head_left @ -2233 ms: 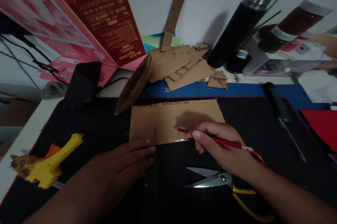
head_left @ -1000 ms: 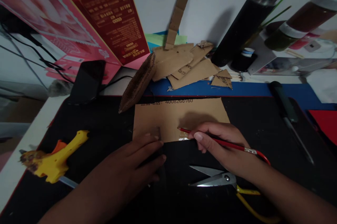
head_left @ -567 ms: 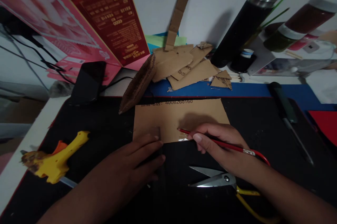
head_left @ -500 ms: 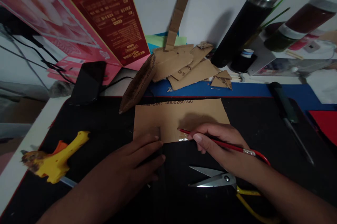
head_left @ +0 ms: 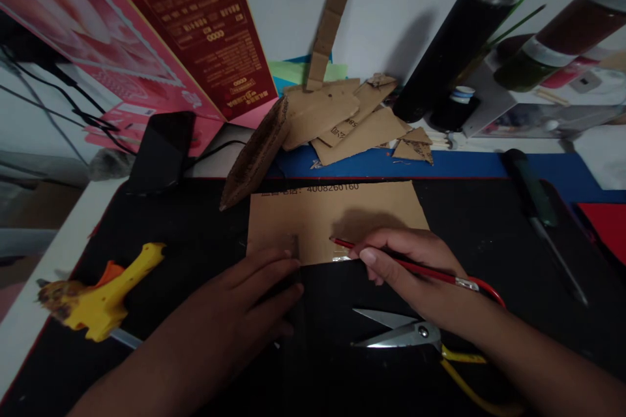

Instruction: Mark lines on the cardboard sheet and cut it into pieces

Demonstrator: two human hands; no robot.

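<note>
Under the flattened left hand, a strip is pressed, seemingly steadying cardboard; a pencil is pinched in the right hand.

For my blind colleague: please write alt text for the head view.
A right hand holds a red pencil over a cardboard piece on a black mat. The left hand rests on a dark strip; open scissors lie nearby.

You face a cluttered craft desk, apparently in a home: scissors and a glue gun on a black mat, cardboard scraps at twelve o'clock, a printed box at eleven, a flask at one.
</note>
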